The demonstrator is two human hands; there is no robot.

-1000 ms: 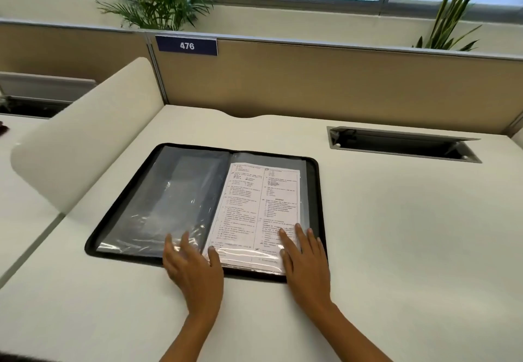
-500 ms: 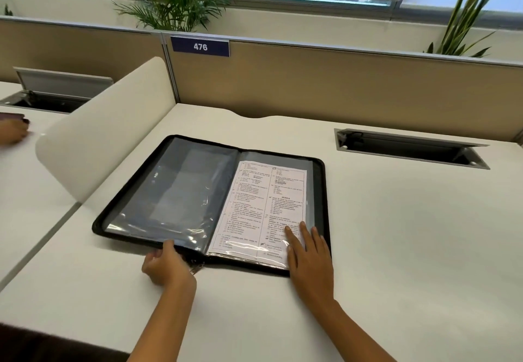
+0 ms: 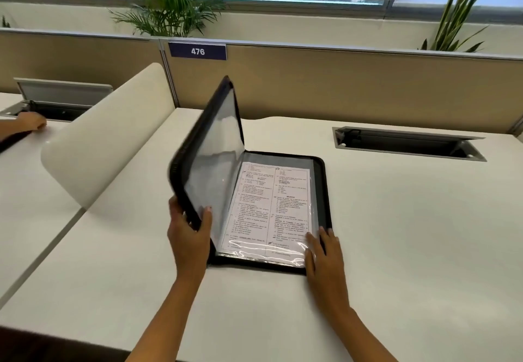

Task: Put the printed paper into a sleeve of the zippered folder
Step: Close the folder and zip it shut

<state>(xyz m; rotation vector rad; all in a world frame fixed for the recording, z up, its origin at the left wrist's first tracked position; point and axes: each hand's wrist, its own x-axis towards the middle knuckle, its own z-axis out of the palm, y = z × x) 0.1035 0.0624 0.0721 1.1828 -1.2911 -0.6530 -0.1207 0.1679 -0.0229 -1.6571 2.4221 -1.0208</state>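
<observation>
— Two hands on the zippered folder (image 3: 321, 180)? State of each?

— Left hand (image 3: 189, 231) clamped on near edge of left cover (image 3: 209, 146), thumb inside on the clear plastic, fingers behind. Cover raised steeply, roughly upright, hinged at the spine. Right hand (image 3: 325, 254) flat, fingers apart, pressing near right corner of the folder down on the surface (image 3: 410, 234).

— Location of printed paper (image 3: 271, 206)?

— Already inside clear sleeve (image 3: 283, 254) on the right half, lying flat, glare along the bottom edge. Insertion looks done.

— Step in hand, then?

— Closing, most likely. Cover partway over, not yet down on the page.

— Needed next?

— Swing cover on over the sleeve, slide right hand clear before cover lands, keep sleeve flat so nothing creases. Then probably zip around the edge; zipper pull not visible, cannot tell where.

— Anything else nearby?

— Another person's hand (image 3: 31, 122) at far left, well apart. Cable hatch (image 3: 407, 143) beyond the folder, not involved.
</observation>
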